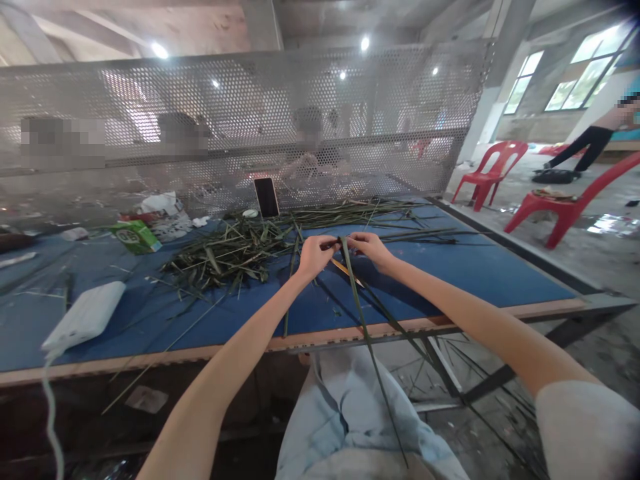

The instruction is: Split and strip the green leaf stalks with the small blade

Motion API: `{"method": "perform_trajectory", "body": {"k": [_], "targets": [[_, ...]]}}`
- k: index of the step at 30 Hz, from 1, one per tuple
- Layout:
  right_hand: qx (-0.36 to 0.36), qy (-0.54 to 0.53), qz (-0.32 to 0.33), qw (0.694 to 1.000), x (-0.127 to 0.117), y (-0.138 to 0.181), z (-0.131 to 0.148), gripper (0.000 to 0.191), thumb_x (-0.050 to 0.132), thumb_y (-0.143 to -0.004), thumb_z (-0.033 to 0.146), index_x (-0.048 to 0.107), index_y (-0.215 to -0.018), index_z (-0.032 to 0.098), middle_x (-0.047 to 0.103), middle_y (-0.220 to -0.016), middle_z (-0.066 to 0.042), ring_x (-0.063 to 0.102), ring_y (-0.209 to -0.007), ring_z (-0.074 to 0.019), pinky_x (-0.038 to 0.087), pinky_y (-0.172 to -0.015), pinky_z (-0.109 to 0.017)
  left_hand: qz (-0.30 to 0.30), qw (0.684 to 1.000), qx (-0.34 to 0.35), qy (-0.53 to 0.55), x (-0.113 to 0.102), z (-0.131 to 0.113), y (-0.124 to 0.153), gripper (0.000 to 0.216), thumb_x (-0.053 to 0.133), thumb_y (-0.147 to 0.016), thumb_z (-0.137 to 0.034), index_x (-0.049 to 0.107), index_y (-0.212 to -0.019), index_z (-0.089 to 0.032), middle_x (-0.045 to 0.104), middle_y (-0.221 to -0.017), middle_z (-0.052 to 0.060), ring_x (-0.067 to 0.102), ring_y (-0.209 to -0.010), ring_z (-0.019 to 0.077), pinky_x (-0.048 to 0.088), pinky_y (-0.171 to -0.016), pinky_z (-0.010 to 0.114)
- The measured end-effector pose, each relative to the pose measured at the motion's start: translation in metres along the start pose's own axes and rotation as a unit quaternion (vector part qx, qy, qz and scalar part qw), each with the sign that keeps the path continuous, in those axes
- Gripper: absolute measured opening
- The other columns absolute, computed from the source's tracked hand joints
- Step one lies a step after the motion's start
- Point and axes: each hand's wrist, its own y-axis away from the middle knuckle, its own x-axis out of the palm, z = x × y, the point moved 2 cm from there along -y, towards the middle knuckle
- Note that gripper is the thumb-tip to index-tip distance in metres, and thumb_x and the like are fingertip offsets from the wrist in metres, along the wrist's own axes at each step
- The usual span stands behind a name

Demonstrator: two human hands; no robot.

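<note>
My left hand [314,254] and my right hand [371,247] are raised over the blue table [475,267], fingers pinched on the top of a long green leaf strip [361,313]. The strip hangs down from between the hands past the table's front edge to my lap. A thin yellowish stick [346,269] shows just below the hands. A heap of green leaves and strips [235,250] lies on the table right behind my left hand.
A phone [267,197] leans on the perforated metal screen [240,127] at the back; people sit behind it. A white power bank [85,317] with cable lies front left, a green carton [136,235] behind it. Red plastic chairs [565,203] stand at right.
</note>
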Motion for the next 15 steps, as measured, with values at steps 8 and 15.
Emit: {"method": "perform_trajectory", "body": {"k": [8, 15], "targets": [[0.104, -0.084, 0.102, 0.986, 0.0068, 0.0041, 0.0041, 0.035, 0.067, -0.075, 0.051, 0.066, -0.074, 0.016, 0.064, -0.073, -0.004, 0.059, -0.069, -0.0137, 0.049, -0.065, -0.025, -0.01, 0.968, 0.072, -0.239, -0.0004, -0.0055, 0.0058, 0.025, 0.054, -0.075, -0.011, 0.074, -0.087, -0.022, 0.073, -0.079, 0.006, 0.066, -0.075, 0.0231, 0.044, -0.071, 0.029], [0.166, -0.109, 0.21, 0.957, 0.0015, -0.0012, 0.0102, 0.025, 0.062, -0.08, 0.034, 0.051, -0.066, 0.018, 0.036, -0.05, 0.008, 0.022, -0.039, -0.0042, 0.021, -0.038, -0.02, -0.019, 0.961, 0.081, -0.264, 0.0007, -0.0027, 0.0045, 0.026, 0.051, -0.083, -0.016, 0.073, -0.095, -0.022, 0.073, -0.082, 0.009, 0.066, -0.075, 0.0243, 0.043, -0.071, 0.03]]}}
